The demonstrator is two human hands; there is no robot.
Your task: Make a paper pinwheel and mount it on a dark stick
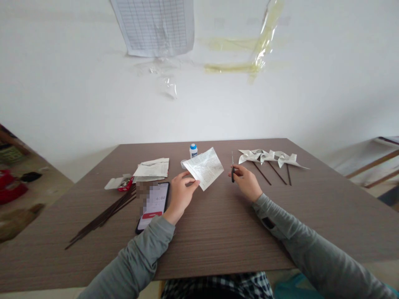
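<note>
A printed paper square [204, 168], tilted above the counter [218, 224], is pinched at its lower corner by the left hand [181, 195]. Right of the paper, the right hand [246, 180] clamps upright scissors [232, 166].

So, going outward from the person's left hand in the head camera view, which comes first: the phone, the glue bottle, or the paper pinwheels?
1. Phone: lying just left of the left hand, almost touching it.
2. Glue bottle: farther back on the table, slightly to the right.
3. Paper pinwheels: far right, beyond the right hand.
</note>
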